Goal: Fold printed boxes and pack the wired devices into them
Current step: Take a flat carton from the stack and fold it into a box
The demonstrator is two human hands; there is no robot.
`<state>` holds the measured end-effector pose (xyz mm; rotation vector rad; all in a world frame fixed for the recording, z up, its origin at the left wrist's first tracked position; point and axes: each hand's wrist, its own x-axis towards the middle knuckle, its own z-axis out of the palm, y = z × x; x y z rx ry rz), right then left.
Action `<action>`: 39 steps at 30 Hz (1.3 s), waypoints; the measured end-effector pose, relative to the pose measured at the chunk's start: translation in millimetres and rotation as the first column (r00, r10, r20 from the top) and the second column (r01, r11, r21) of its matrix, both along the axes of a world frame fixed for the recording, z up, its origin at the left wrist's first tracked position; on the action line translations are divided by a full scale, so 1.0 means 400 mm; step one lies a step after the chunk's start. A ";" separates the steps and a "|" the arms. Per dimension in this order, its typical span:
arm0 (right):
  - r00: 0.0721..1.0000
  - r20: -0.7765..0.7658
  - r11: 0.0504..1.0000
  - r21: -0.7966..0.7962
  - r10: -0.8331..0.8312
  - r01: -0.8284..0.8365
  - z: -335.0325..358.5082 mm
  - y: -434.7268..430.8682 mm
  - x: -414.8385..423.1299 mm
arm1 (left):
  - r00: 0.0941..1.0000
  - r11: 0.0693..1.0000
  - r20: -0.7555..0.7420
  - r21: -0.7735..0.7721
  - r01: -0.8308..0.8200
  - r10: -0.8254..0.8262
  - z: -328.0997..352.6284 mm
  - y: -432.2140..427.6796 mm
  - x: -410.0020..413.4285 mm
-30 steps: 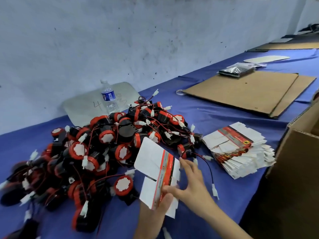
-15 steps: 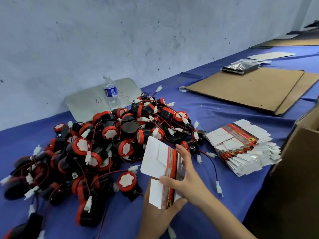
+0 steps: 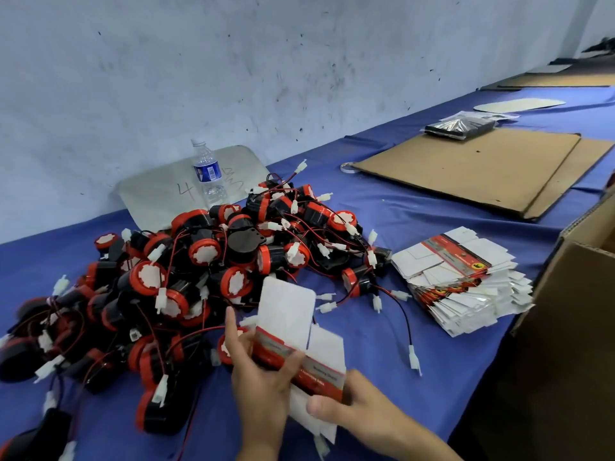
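Both my hands hold one printed box (image 3: 293, 331), white with a red band, partly opened, its flap standing up. My left hand (image 3: 263, 377) grips its left side, thumb across the red band. My right hand (image 3: 349, 404) grips its lower right end, thumb on the white flap. A big heap of wired devices (image 3: 206, 267), black and red with white connectors on thin wires, covers the blue table (image 3: 399, 221) just behind and left of the box. A fanned stack of flat printed boxes (image 3: 466, 281) lies to the right.
A water bottle (image 3: 208, 174) stands on a grey sheet by the wall. Brown cardboard sheets (image 3: 482, 168) lie at the back right with a dark foil packet (image 3: 459, 126) on them. An open brown carton (image 3: 572, 294) stands at the right edge.
The box has come down and toward me and been opened out, its flap now upright. My right hand slid from the box's right edge to its lower end. My left hand moved up onto its side.
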<state>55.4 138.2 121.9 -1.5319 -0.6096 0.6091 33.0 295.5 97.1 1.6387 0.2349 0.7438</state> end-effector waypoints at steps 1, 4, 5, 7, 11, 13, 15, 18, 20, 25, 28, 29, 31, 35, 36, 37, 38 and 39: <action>0.997 -0.053 0.996 0.072 -0.055 0.059 -0.010 0.002 -0.007 | 0.999 1.000 -0.036 0.015 -0.007 0.007 0.008 -0.003 0.017; 0.916 -0.279 0.922 0.177 -0.289 0.345 -0.014 0.000 0.009 | 0.999 0.998 0.031 0.058 0.026 -0.028 0.019 -0.012 0.025; 0.890 -0.341 0.896 0.215 -0.303 0.388 -0.013 -0.006 0.022 | 0.998 0.997 0.028 0.054 0.053 -0.054 0.015 -0.013 0.018; 0.845 -0.443 0.847 0.283 -0.300 0.449 -0.005 -0.027 0.045 | 0.996 0.990 0.020 0.111 0.084 -0.087 0.003 -0.013 0.024; 0.867 -0.391 0.912 0.134 -0.310 0.387 0.038 -0.063 0.109 | 0.994 0.876 0.013 0.473 0.089 -0.108 0.009 -0.009 0.023; 0.910 -0.273 0.947 -0.005 -0.312 0.323 0.042 -0.087 0.131 | 0.983 0.710 0.041 0.697 0.102 -0.181 0.013 -0.014 0.021; 0.917 -0.266 0.955 -0.085 -0.296 0.284 0.053 -0.085 0.153 | 0.972 0.594 0.024 0.795 0.123 -0.234 0.009 -0.030 0.027; 0.969 -0.105 0.969 -0.131 -0.225 0.211 0.058 -0.086 0.152 | 0.947 0.654 0.037 0.732 0.191 -0.318 -0.003 -0.059 0.029; 0.964 0.047 0.961 -0.078 -0.263 0.266 0.055 -0.099 0.156 | 0.945 0.768 0.083 0.606 0.205 -0.318 -0.002 -0.072 0.024; 0.974 0.174 0.989 0.035 -0.146 0.142 0.082 -0.121 0.079 | 0.949 0.929 0.074 0.242 0.280 -0.306 0.005 -0.071 0.013; 0.955 0.210 0.974 0.125 -0.210 0.187 0.065 -0.106 0.070 | 0.934 0.931 0.050 0.119 0.346 -0.354 0.007 -0.072 0.011; 0.944 0.221 0.968 0.105 -0.247 0.228 0.057 -0.094 0.069 | 0.931 0.931 0.042 0.049 0.361 -0.364 0.013 -0.076 0.010; 0.920 0.209 0.943 0.069 -0.332 0.325 0.043 -0.077 0.061 | 0.925 0.925 0.050 -0.032 0.378 -0.376 0.027 -0.086 0.007; 0.922 0.069 0.916 0.168 -0.380 0.365 0.027 -0.056 0.041 | 0.905 0.907 0.053 0.011 0.422 -0.422 0.034 -0.084 0.000; 0.922 0.046 0.911 0.179 -0.386 0.372 0.026 -0.051 0.036 | 0.910 0.911 0.042 0.004 0.412 -0.412 0.034 -0.081 -0.001; 0.921 0.034 0.907 0.195 -0.387 0.374 0.027 -0.047 0.031 | 0.915 0.915 0.037 -0.019 0.403 -0.402 0.030 -0.080 -0.003; 0.921 0.026 0.902 0.215 -0.389 0.375 0.029 -0.042 0.025 | 0.916 0.915 0.034 -0.043 0.401 -0.400 0.028 -0.079 -0.004; 0.919 0.021 0.897 0.227 -0.394 0.379 0.031 -0.038 0.022 | 0.915 0.913 0.038 -0.063 0.403 -0.401 0.029 -0.079 -0.006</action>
